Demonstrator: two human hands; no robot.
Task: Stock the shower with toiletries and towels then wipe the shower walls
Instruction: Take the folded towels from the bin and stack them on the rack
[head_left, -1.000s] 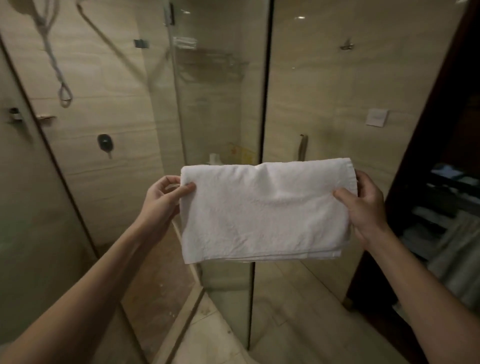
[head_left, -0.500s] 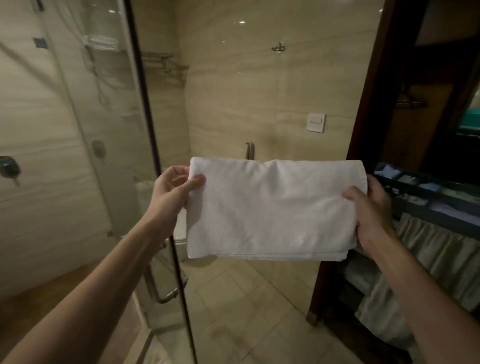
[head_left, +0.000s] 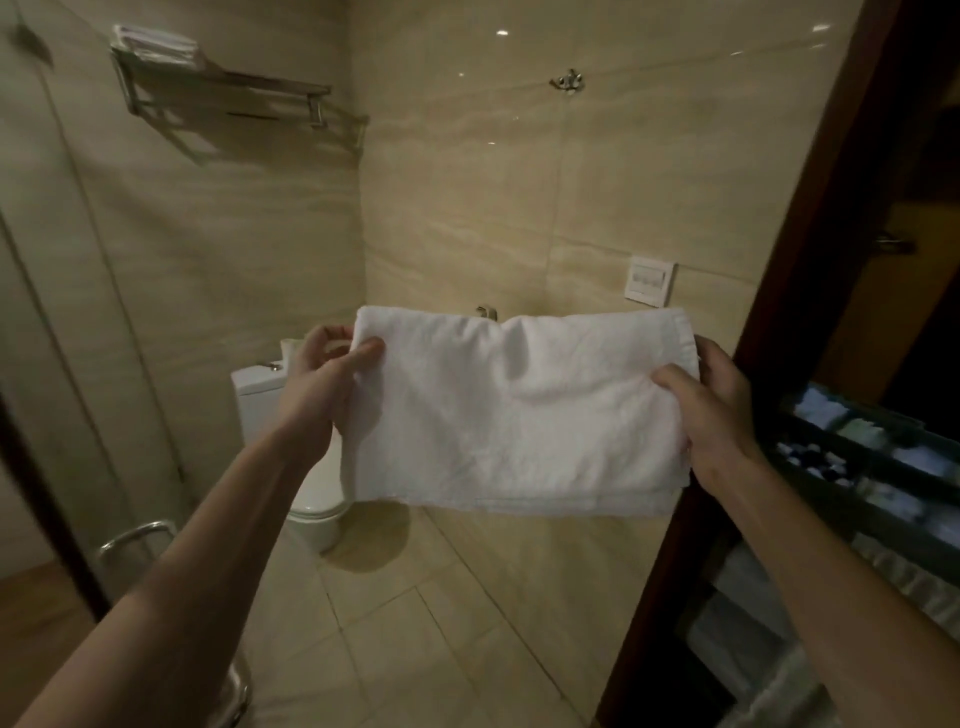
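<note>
both hands hold folded towel; toilet behind

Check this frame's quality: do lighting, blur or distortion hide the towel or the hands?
Head view: dim, warm light, small glare spots on the tiled wall; the towel reads clearly, gripped by the left hand and right hand; the cart at the right edge is dark and smeared; wide-angle bends the door frame.

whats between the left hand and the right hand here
The folded white towel fills the whole stretch. The left hand pinches one end and the right hand pinches the other, so it is held spread between them. The head view shows this.
</note>
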